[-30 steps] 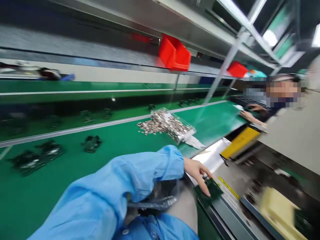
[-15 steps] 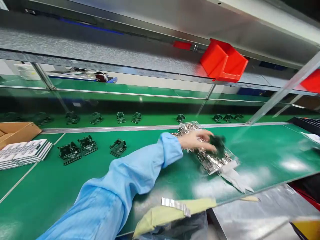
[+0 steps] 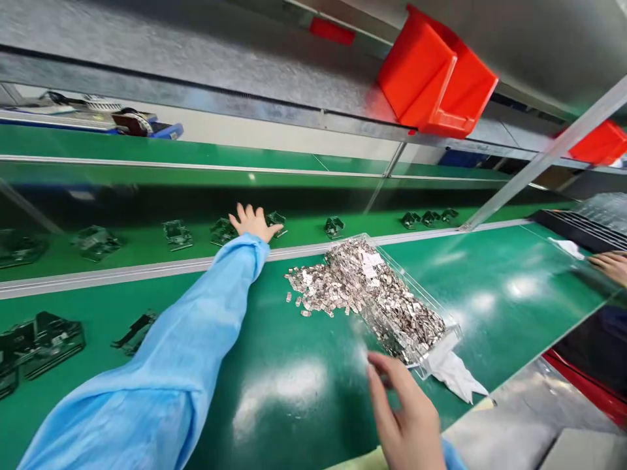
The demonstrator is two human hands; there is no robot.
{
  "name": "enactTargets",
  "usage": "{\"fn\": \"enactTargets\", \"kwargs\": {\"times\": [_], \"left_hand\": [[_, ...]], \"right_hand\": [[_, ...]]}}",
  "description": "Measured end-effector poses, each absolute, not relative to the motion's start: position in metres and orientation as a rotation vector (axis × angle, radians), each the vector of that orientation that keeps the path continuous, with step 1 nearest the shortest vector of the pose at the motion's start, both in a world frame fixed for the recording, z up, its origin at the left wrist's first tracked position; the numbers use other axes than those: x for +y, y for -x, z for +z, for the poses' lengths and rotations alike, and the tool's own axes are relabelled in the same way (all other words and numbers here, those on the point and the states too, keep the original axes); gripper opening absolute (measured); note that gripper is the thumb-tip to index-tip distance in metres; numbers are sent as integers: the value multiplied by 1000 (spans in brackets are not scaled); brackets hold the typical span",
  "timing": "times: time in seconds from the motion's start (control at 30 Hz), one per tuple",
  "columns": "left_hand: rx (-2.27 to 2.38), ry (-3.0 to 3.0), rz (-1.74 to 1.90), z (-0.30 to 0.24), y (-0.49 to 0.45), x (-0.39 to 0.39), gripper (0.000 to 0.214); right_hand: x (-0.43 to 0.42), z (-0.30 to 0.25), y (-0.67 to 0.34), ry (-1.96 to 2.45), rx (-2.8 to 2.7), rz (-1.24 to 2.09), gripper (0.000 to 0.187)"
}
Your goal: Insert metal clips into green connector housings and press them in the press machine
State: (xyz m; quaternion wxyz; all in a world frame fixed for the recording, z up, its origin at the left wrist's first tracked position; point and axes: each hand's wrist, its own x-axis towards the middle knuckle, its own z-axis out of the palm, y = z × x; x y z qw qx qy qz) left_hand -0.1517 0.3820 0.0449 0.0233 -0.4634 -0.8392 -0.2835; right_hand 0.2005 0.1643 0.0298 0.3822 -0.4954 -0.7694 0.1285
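My left hand (image 3: 255,223), in a blue sleeve, reaches over the green belt with its fingers spread, holding nothing. It is between two small green circuit boards; its thumb lies by the right board (image 3: 275,220), and the left board (image 3: 223,230) is partly behind the sleeve. Low in the view, my right hand (image 3: 406,414) is curled with thumb and index fingertips together. Whatever they may pinch is too small or blurred to make out. Beyond it, a clear tray (image 3: 443,307) lies on the green bench, heaped with small silvery metal parts (image 3: 337,277) that spill out leftward.
More circuit boards (image 3: 177,234) are spaced along the belt, and others (image 3: 53,343) lie on the bench at left. A red bin (image 3: 435,78) hangs from the shelf edge above. At far right another person's hand (image 3: 611,266) is near a black rack (image 3: 582,228). White tissue (image 3: 458,375) lies by the tray.
My left hand has moved from above the tray to the belt and no longer holds the dark green board. My right hand has come into view. The camera has turned right.
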Motion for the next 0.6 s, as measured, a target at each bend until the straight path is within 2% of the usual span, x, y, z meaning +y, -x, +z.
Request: {"fn": "enactTargets", "kwargs": {"times": [0.07,0.13,0.27,0.43,0.6], "left_hand": [[-2616,1271,-721,41,167,372,67],[-2742,1133,-554,40,183,363,56],[-2887,1182,-409,52,194,355,38],[-2807,1465,-314,94,143,334,33],[-2561,1827,-343,97,79,239,26]], "right_hand": [[199,27,-176,1331,-2083,412,23],[229,24,-155,1476,-2196,389,24],[257,18,-130,1740,-2263,337,21],[261,8,-126,1837,-2346,210,17],[265,6,-125,1766,-2462,155,10]]}}
